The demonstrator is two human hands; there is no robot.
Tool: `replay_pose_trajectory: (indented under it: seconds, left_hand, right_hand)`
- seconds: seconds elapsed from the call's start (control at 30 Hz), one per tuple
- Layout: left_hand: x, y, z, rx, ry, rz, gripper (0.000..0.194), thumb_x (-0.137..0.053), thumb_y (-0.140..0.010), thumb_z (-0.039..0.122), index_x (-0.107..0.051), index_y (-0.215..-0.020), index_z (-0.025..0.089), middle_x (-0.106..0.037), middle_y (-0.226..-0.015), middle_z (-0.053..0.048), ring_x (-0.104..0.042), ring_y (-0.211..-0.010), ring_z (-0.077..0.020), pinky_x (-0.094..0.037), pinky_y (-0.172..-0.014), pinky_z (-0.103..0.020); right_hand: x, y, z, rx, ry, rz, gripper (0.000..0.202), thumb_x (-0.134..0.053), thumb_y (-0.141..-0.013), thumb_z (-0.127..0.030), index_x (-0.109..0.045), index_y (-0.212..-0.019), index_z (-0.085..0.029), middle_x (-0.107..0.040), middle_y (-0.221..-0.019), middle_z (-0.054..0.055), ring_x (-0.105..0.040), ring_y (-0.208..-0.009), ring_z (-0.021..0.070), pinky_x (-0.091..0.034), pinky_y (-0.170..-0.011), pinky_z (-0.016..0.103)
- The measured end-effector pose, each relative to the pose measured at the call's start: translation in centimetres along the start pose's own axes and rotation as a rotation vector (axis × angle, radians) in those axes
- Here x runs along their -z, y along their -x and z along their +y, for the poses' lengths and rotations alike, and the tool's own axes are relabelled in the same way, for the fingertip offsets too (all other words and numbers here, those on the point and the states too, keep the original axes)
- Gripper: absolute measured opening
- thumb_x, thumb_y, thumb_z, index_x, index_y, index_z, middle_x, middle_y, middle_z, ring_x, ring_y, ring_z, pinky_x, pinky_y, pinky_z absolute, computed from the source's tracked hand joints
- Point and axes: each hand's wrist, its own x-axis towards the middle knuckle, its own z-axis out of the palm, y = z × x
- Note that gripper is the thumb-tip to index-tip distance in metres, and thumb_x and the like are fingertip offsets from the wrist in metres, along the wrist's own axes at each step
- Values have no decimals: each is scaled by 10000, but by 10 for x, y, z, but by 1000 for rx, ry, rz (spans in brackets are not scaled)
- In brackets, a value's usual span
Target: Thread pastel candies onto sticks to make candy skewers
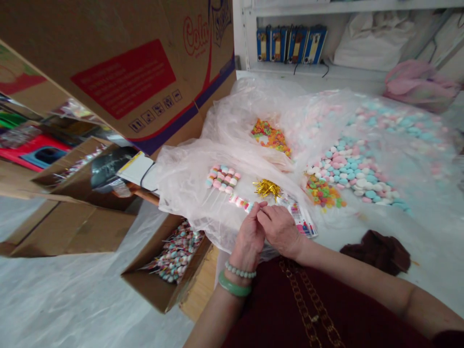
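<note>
Hands [282, 228] at puffy, apparently film-wrapped candy skewer [240, 202].

From here I read a packing workshop: pastel sweets [357, 174] heaped toward the far right corner of the worktop [333, 232], an open carton [145, 285] of candy skewers [177, 253] below its left edge, shelving [319, 7] beyond.
</note>
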Motion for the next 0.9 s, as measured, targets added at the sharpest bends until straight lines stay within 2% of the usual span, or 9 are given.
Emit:
replay_pose_trajectory:
  seconds: [0.1,0.2,0.27,0.4,0.53,0.6,0.7,0.77,0.9]
  left_hand:
    - [2,6,-4,3,-2,-42,157,-687,-765,278,-665,-806,128,-636,-752,-13,-578,-652,-95,-485,-639,-205]
    - [7,14,-2,-1,-100,-116,336,-747,-700,284,-667,-994,141,-642,-754,-9,-571,-632,-103,-473,-633,-230]
    - [11,19,1,-19,-230,-157,483,-771,-671,277,-640,-1117,145,-644,-730,-10,-591,-686,-129,-470,-738,-273]
    - [16,25,8,-122,-530,-191,425,-764,-675,284,-677,-1065,139,-664,-747,-23,-592,-796,-159,-391,-887,-320]
    - [19,28,14,-252,-730,-164,209,-678,-756,344,-690,-731,137,-672,-837,-52,-568,-844,-165,-385,-831,-279]
    - [20,30,13,-201,-789,-233,257,-656,-770,372,-667,-680,132,-655,-771,-54,-571,-757,-158,-406,-752,-271]
    - [19,30,5,17,-763,-308,317,-641,-756,439,-649,-690,130,-608,-651,-36,-530,-527,-130,-398,-558,-262]
    - [19,28,-3,27,-761,-174,321,-633,-740,454,-632,-675,140,-566,-583,-8,-425,-395,-92,-307,-439,-241]
    - [19,23,-13,-382,-1084,139,236,-603,-759,366,-640,-634,169,-563,-557,-4,-435,-462,-107,-298,-476,-239]
  right_hand:
    - [-4,-6,8,-327,-557,-22,161,-494,-837,-197,-585,-706,-172,-581,-725,49,-510,-694,165,-401,-672,304]
    - [-3,-10,15,-691,-1239,-217,175,-605,-719,-286,-514,-620,-175,-475,-572,-25,-378,-477,83,-309,-485,229]
    - [-1,-9,18,-792,-1414,-289,237,-649,-672,-353,-504,-618,-173,-443,-541,-48,-297,-420,54,-248,-436,213]
    - [4,0,21,-748,-1186,-175,261,-632,-725,-422,-574,-674,-172,-555,-595,-8,-414,-457,82,-327,-458,228]
    - [13,3,19,-497,-707,125,146,-625,-731,-313,-654,-831,-210,-660,-920,64,-581,-876,203,-470,-739,324]
    - [15,1,14,-492,-787,91,221,-640,-719,-309,-643,-924,-226,-656,-969,58,-595,-822,194,-488,-681,316]
    - [12,-6,10,-668,-1157,-88,207,-638,-722,-353,-618,-864,-204,-638,-744,6,-505,-477,111,-409,-442,248]
    - [5,-10,11,-818,-1272,35,202,-687,-658,-323,-599,-771,-180,-608,-667,-14,-473,-449,89,-380,-429,229]
    - [-6,-16,18,-1012,-1300,239,234,-739,-548,-256,-597,-712,-167,-602,-642,-15,-523,-560,112,-422,-531,238]
